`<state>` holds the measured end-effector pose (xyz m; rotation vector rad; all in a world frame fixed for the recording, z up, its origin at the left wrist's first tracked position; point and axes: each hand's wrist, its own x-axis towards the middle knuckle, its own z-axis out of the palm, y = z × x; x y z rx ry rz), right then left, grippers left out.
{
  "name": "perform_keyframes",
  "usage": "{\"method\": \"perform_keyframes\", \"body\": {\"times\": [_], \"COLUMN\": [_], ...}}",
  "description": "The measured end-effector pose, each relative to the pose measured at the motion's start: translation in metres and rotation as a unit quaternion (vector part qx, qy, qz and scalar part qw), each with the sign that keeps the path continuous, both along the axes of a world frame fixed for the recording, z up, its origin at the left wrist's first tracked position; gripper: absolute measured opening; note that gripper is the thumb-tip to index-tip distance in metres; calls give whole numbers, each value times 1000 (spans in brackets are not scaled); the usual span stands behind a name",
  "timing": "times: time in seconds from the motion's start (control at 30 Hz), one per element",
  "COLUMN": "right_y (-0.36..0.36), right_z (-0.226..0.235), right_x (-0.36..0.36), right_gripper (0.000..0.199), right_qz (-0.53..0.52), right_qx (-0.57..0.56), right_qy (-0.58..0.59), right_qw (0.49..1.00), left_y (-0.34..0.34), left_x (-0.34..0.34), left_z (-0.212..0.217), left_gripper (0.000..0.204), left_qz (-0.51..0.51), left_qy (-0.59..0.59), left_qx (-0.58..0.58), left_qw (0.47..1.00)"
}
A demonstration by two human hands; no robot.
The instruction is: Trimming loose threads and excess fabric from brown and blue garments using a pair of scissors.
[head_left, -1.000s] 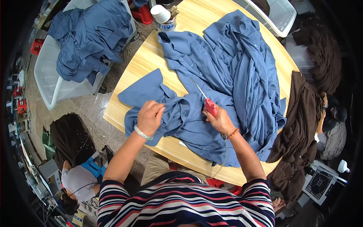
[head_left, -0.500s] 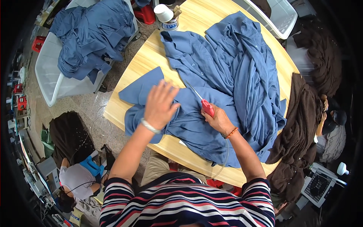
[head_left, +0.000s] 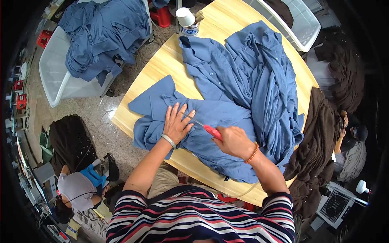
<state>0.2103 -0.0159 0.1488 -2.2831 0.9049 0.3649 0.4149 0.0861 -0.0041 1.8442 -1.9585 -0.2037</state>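
Striped sleeves of the person's top lead up to both hands at work on the near half of the pale wooden round desk (head_left: 162, 69). Left hand (head_left: 177, 123) lies flat, fingers spread and released, pressing down a soft blue cotton shirt (head_left: 210, 113) that is spread in folds across the desk. Right hand (head_left: 233, 141) is clenched around the red handle of a small thread snipper (head_left: 206, 127), its thin metal tip touching the cloth just beside the left fingers. The cloth looks light, limp and prone to bunching, so it probably handles best pinned flat by a palm close to the tool, or pinched at a seam. Farther off stand a white-lidded tin (head_left: 188, 22) and a white plastic bin (head_left: 60, 77) heaped with more blue shirts.
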Motion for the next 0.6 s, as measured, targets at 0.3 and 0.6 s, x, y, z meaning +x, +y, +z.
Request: {"method": "perform_keyframes", "body": {"times": [0.3,0.6], "right_y": [-3,34], "right_z": [-2,-19], "right_x": [-37,-72], "right_gripper": [27,27], "right_qz": [35,29], "right_qx": [27,48], "right_qy": [38,-17], "right_qw": [998,998], "left_y": [3,-44], "left_x": [22,23], "left_z": [-14,88], "left_gripper": [42,31], "left_qz": [70,14], "left_qy": [195,169], "left_qx": [-71,-142], "left_qw": [976,975]}}
